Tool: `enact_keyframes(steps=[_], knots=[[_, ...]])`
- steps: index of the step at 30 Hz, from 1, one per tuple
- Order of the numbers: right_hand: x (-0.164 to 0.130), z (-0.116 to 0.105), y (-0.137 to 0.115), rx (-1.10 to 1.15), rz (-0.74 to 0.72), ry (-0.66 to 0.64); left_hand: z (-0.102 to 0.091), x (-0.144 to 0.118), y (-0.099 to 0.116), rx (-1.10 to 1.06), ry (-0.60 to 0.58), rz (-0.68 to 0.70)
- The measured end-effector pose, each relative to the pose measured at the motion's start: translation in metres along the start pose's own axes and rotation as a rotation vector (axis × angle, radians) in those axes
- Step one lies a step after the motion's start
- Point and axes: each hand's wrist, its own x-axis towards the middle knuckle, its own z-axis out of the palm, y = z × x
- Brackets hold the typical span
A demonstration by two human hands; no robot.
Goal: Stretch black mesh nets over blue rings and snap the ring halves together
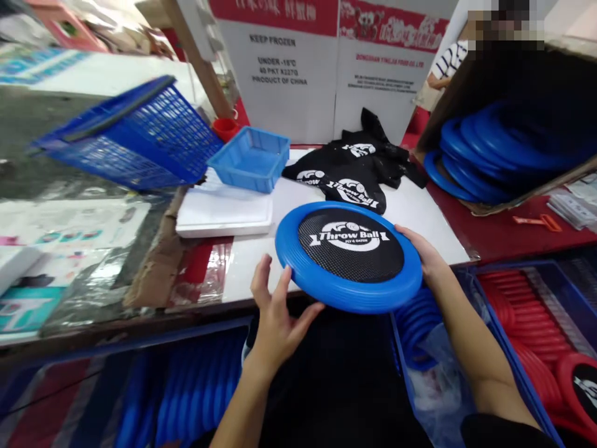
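A blue throw-ball disc (298, 255) with a black mesh centre and white "Throw Ball" print is held tilted above the white work surface (252, 267). My right hand (422, 255) grips its right rim, the fingers partly hidden behind it. At the lower left edge is my left hand (277, 311), fingers spread, with a fingertip and the thumb at the rim; whether they press on it I cannot tell. Just behind the disc lie several black printed mesh pieces (349, 168) in a loose pile.
A light-blue tray (252, 177) sits on a white stack (224, 218), beside a tilted blue basket (140, 137). Blue rings (494, 155) fill a box at right, near an orange cutter (541, 222). Below are crates of red rings (527, 311) and blue rings (196, 386). Another person's sleeve (450, 59) shows behind.
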Motion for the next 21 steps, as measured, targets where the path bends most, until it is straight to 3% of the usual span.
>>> enact_keyframes(steps=[4, 7, 13, 21], knots=[[-0.005, 0.002, -0.002, 0.034, 0.032, -0.002, -0.003, 0.058, -0.013, 0.105, 0.062, 0.200], [-0.009, -0.002, -0.008, 0.029, -0.075, -0.031, -0.006, 0.081, -0.009, 0.124, 0.032, 0.225], [-0.015, -0.025, -0.022, -0.035, -0.340, -0.145, -0.001, 0.085, 0.004, 0.177, 0.106, 0.159], [-0.015, -0.040, -0.037, -0.141, -0.487, -0.135, -0.007, 0.086, 0.006, 0.049, 0.069, 0.027]])
